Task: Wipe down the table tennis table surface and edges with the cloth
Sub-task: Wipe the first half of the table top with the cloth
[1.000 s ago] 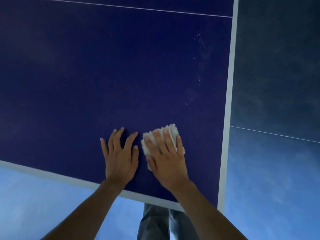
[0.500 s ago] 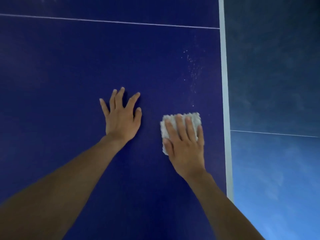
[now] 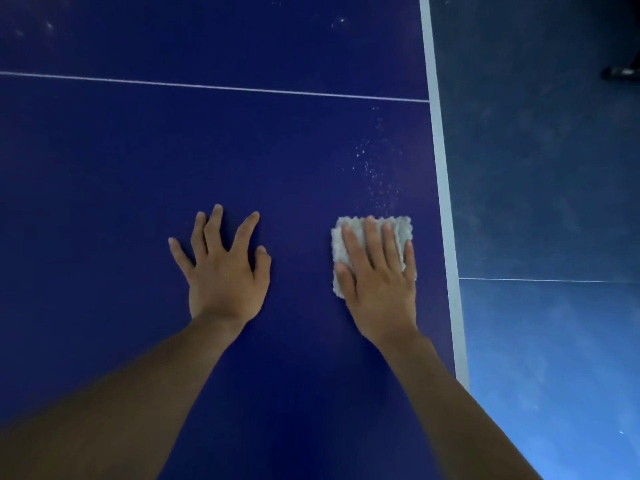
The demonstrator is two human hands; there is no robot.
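The dark blue table tennis table (image 3: 138,168) fills most of the view, with a white edge stripe (image 3: 445,202) on its right side. A folded white cloth (image 3: 349,230) lies flat on the surface near that stripe. My right hand (image 3: 379,275) presses on the cloth with straight fingers and covers most of it. My left hand (image 3: 227,268) rests flat on the bare surface to the left of the cloth, fingers spread. A patch of white specks (image 3: 375,168) dots the surface just beyond the cloth.
A thin white line (image 3: 207,86) crosses the table farther out. Blue floor (image 3: 554,202) lies to the right of the table edge, with a thin white line (image 3: 547,280) on it. A dark object (image 3: 621,72) sits at the far right on the floor.
Both hands have slid away from the near edge, farther onto the table. My right hand and the cloth have moved right, toward the side stripe and the specks.
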